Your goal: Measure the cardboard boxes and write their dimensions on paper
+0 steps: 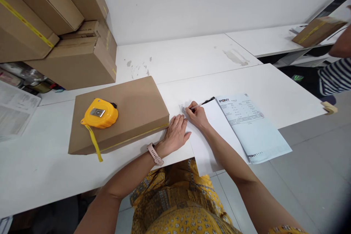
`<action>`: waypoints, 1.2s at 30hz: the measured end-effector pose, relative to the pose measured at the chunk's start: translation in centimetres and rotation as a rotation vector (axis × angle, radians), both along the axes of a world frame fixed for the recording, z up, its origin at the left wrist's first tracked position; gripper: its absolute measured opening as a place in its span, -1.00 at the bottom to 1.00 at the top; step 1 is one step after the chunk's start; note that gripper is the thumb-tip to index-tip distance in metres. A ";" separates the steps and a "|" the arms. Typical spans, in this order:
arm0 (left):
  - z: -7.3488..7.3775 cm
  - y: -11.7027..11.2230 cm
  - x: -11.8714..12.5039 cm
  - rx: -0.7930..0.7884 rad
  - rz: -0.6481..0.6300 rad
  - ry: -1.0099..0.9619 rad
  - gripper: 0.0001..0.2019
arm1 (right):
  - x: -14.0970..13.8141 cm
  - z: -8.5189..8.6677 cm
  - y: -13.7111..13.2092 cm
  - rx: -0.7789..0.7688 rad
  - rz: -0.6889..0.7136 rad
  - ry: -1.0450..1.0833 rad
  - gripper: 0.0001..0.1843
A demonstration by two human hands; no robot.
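My right hand (197, 116) is closed around a pen (206, 101), its tip down at a small slip of paper with writing (181, 108). Under that wrist lies a blank white sheet (215, 128) that hangs past the table's front edge. My left hand (177, 131) rests flat on the table beside the slip, fingers stretched out, near the corner of a closed cardboard box (134, 102). On top of the box sits a yellow tape measure (101, 113), with a short length of yellow tape (94, 144) hanging over the front side.
Stacked cardboard boxes (79, 58) fill the back left. A printed PONY document (252, 128) lies right of the white sheet. At far right, another person's striped sleeve (336, 76) shows near a small box (318, 31). Printed sheets (16, 109) lie at the left edge.
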State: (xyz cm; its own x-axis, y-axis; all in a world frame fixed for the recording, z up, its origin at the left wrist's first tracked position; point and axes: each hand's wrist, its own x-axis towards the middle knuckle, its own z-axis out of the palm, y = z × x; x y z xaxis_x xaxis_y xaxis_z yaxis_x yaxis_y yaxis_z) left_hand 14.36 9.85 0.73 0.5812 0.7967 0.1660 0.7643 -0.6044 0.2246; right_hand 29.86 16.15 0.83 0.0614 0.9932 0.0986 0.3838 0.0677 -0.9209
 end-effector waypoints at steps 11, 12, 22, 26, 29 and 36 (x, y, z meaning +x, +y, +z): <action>-0.1 0.0 -0.1 0.028 -0.006 0.023 -0.46 | 0.1 0.2 -0.1 0.003 0.010 -0.007 -0.82; 0.0 0.0 -0.1 0.030 -0.005 0.023 -0.46 | 0.1 0.2 -0.1 0.000 0.011 -0.005 -0.82; 0.1 0.0 0.0 0.019 -0.002 0.029 -0.44 | 0.0 0.1 0.1 -0.007 -0.011 -0.003 -0.81; 0.1 0.0 0.0 0.018 -0.002 0.032 -0.44 | 0.1 0.1 0.1 0.001 -0.029 -0.016 -0.80; 0.1 0.0 0.0 0.017 -0.002 0.034 -0.43 | 0.2 0.1 0.0 0.000 -0.020 -0.030 -0.82; 0.0 0.0 0.0 0.013 -0.004 0.011 -0.46 | 0.1 0.3 0.0 -0.015 -0.015 -0.009 -0.83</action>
State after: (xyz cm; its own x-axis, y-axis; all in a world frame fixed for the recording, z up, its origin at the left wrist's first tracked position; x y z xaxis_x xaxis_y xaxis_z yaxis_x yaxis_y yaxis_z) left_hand 14.33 9.86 0.68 0.5863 0.7919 0.1704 0.7641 -0.6105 0.2085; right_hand 29.93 16.12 1.13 0.0758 0.9936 0.0840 0.3932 0.0476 -0.9182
